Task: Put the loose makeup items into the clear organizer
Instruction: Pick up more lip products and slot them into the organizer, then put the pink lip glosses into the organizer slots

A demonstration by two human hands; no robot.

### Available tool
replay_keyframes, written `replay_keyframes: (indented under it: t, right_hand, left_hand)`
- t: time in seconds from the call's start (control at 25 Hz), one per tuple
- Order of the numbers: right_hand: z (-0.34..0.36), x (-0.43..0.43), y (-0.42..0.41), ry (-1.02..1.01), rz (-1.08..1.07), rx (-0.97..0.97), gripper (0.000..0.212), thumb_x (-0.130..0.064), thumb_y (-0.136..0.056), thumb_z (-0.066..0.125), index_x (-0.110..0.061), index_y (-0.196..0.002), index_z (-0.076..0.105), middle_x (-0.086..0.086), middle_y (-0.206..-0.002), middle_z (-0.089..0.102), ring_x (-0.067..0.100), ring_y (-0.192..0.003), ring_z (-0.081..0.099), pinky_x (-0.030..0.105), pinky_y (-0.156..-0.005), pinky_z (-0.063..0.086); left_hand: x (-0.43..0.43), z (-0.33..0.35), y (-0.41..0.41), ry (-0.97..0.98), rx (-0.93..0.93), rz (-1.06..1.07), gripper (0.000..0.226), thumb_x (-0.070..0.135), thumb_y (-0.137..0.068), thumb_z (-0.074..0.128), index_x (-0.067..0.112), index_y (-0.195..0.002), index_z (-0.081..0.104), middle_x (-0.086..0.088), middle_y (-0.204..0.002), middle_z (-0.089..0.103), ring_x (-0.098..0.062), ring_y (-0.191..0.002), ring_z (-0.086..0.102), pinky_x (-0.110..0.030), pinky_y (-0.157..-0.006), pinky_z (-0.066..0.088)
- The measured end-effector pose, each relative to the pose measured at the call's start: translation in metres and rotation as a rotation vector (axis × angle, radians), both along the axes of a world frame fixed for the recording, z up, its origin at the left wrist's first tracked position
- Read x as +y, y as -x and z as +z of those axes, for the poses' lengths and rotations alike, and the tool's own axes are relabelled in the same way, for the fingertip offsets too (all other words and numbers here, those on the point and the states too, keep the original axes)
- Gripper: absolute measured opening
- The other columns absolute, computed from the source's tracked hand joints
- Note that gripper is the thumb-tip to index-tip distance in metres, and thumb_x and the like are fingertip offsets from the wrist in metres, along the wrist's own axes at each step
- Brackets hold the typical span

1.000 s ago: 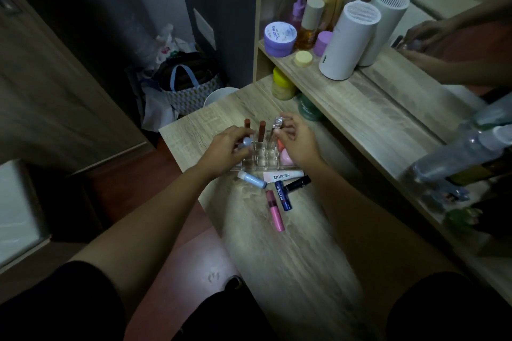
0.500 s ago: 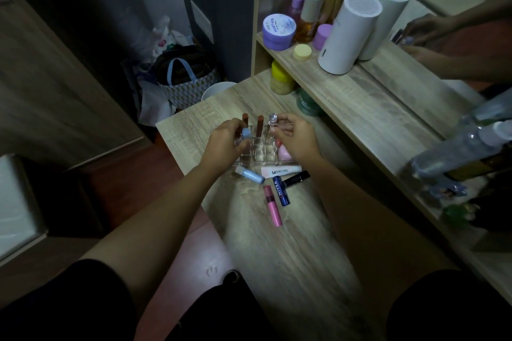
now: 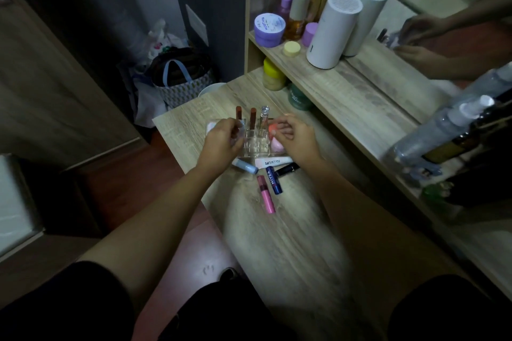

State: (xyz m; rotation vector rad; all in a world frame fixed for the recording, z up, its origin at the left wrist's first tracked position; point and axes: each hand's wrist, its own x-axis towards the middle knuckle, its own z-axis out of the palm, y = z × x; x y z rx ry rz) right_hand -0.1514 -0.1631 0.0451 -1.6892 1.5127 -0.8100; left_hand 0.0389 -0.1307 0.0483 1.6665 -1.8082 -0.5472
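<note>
Wooden worktop carries the clear organizer near its far end. Three items stand upright in the organizer's rear cells: two brown-capped tubes and, to their right, a clear-capped tube. An orange item and a pink item lie against the organizer's right side; whether they are inside a compartment cannot be told.

Loose items lie on the worktop just in front of the organizer: a light blue tube, a white tube marked LIPS, a dark blue Nivea stick, a black tube and a pink tube. The white tube touches the organizer's front edge; the pink tube lies nearest the person.

A raised shelf to the right carries a purple jar, bottles and a white cylinder, well apart from the organizer. A yellow jar and a green jar sit beneath that shelf.

Left hand is at the organizer's left side, fingers curled against its wall and over a front cell; whether it grips an item cannot be told. Right hand is at the organizer's right side, fingers loosely bent and touching the orange item, with nothing visibly clamped. Both forearms cross the near worktop and partly hide the organizer's sides.
</note>
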Motion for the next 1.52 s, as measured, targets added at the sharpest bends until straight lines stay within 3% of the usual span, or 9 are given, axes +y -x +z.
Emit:
replay_keyframes:
  t: [0.16, 0.32, 0.48, 0.64, 0.96, 1.12, 1.24, 1.52]
  right_hand:
    - [-0.006, 0.026, 0.012, -0.009, -0.024, 0.024, 0.024, -0.002, -0.086, 0.063, -0.004, -0.109, 0.066, 0.011, -0.102, 0.068, 0.004, -0.077, 0.059, -0.004, -0.064, 0.044]
    - [-0.032, 0.059, 0.017, -0.090, -0.056, 0.129, 0.020, -0.008, -0.089, 0.060, -0.010, -0.108, 0.066, 0.010, -0.098, 0.070, 0.012, -0.082, 0.061, 0.011, -0.068, 0.046]
    - [-0.055, 0.083, 0.013, -0.108, -0.143, 0.168, 0.017, -0.007, -0.087, 0.061, -0.008, -0.102, 0.069, 0.011, -0.095, 0.071, 0.011, -0.078, 0.061, 0.006, -0.065, 0.045]
    - [-0.063, 0.094, 0.011, -0.142, -0.163, 0.171, 0.018, -0.011, -0.086, 0.063, -0.012, -0.103, 0.068, 0.008, -0.095, 0.073, 0.016, -0.083, 0.066, 0.031, -0.078, 0.056]
    - [-0.061, 0.090, 0.007, -0.148, -0.158, 0.158, 0.016, -0.010, -0.087, 0.063, -0.008, -0.102, 0.068, 0.010, -0.094, 0.073, 0.018, -0.084, 0.067, 0.039, -0.081, 0.058]
    - [-0.053, 0.081, 0.013, -0.094, -0.189, 0.274, 0.017, -0.012, -0.090, 0.059, -0.011, -0.105, 0.064, 0.008, -0.103, 0.068, 0.017, -0.091, 0.064, 0.031, -0.082, 0.055]
    - [-0.044, 0.067, 0.022, -0.016, -0.121, 0.326, 0.020, -0.007, -0.092, 0.053, -0.007, -0.109, 0.064, 0.011, -0.110, 0.063, 0.021, -0.098, 0.060, 0.028, -0.083, 0.048]
    - [-0.036, 0.040, 0.024, 0.017, 0.169, 0.505, 0.027, -0.004, -0.091, 0.053, -0.007, -0.116, 0.063, 0.015, -0.115, 0.064, 0.028, -0.105, 0.058, 0.040, -0.093, 0.048]
  left_hand:
    - [0.022, -0.006, 0.011, -0.041, -0.010, -0.057, 0.012, 0.005, -0.085, 0.061, 0.000, -0.096, 0.060, -0.018, -0.090, 0.064, -0.026, -0.079, 0.060, -0.030, -0.071, 0.045]
    - [0.052, -0.021, 0.024, -0.121, -0.032, -0.128, 0.008, 0.008, -0.087, 0.059, 0.002, -0.091, 0.063, -0.017, -0.085, 0.065, -0.027, -0.075, 0.059, -0.032, -0.067, 0.043]
    - [0.079, -0.040, 0.036, -0.218, -0.113, -0.224, 0.020, 0.011, -0.089, 0.056, 0.005, -0.105, 0.066, -0.021, -0.093, 0.064, -0.034, -0.085, 0.060, -0.035, -0.076, 0.044]
    - [0.093, -0.050, 0.043, -0.261, -0.153, -0.300, 0.032, 0.016, -0.092, 0.053, 0.016, -0.124, 0.061, -0.018, -0.107, 0.059, -0.031, -0.094, 0.059, -0.034, -0.083, 0.047]
    - [0.095, -0.054, 0.043, -0.263, -0.152, -0.269, 0.031, 0.017, -0.092, 0.054, 0.017, -0.122, 0.062, -0.018, -0.107, 0.057, -0.030, -0.092, 0.059, -0.031, -0.081, 0.047]
    - [0.093, -0.054, 0.041, -0.276, -0.152, -0.266, 0.031, 0.017, -0.093, 0.051, 0.017, -0.122, 0.062, -0.017, -0.108, 0.057, -0.028, -0.094, 0.059, -0.031, -0.083, 0.046]
    - [0.088, -0.052, 0.045, -0.305, -0.132, -0.238, 0.029, 0.018, -0.094, 0.050, 0.017, -0.119, 0.064, -0.018, -0.106, 0.058, -0.030, -0.094, 0.058, -0.030, -0.085, 0.044]
    - [0.082, -0.052, 0.051, -0.418, -0.092, -0.170, 0.023, 0.018, -0.092, 0.053, 0.014, -0.111, 0.067, -0.017, -0.105, 0.051, -0.030, -0.096, 0.057, -0.024, -0.082, 0.042]
